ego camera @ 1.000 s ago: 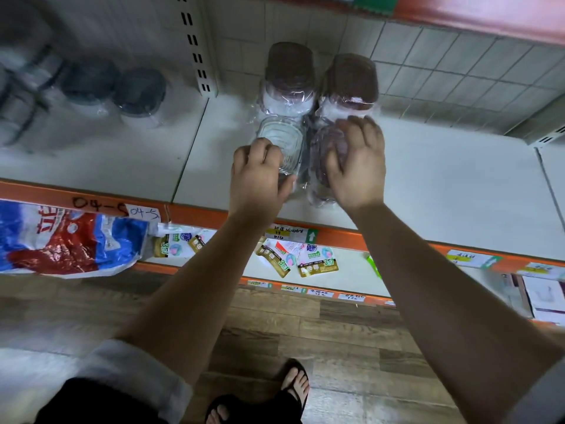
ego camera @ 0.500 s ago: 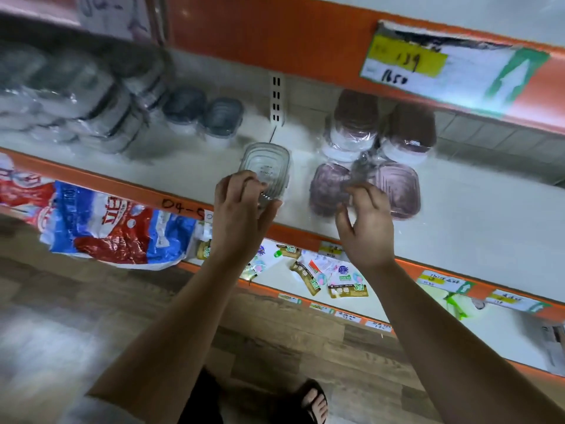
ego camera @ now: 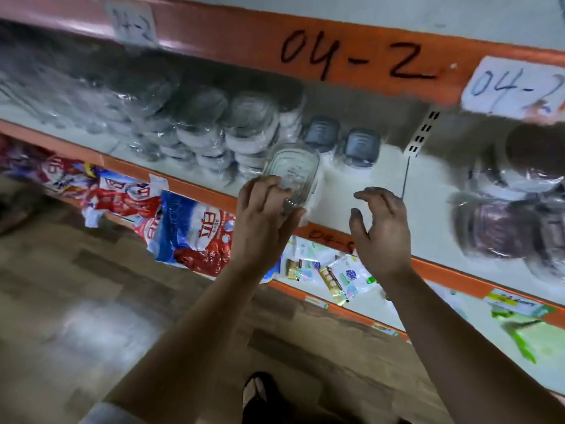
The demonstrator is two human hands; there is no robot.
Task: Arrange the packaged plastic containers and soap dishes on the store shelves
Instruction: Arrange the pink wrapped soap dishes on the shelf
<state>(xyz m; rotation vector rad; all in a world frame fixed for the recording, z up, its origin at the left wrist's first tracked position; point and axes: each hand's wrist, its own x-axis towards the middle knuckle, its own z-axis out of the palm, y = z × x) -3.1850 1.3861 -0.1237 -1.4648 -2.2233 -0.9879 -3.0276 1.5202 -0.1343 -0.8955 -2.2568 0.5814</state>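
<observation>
At twelve o'clock the shelf edge is orange with black handwriting. The central container is clear, with nested ridges. At three o'clock the boxes are purple. At nine o'clock the bag is red, white and blue. At seven o'clock the floor is brown wood-grain.

Wood-plank floor, dim; white shelf boards, orange front edges marked 04-2.

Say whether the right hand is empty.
Empty: the right hand hovers over the shelf, fingers loosely curled round nothing; the left hand grips the container.
</observation>
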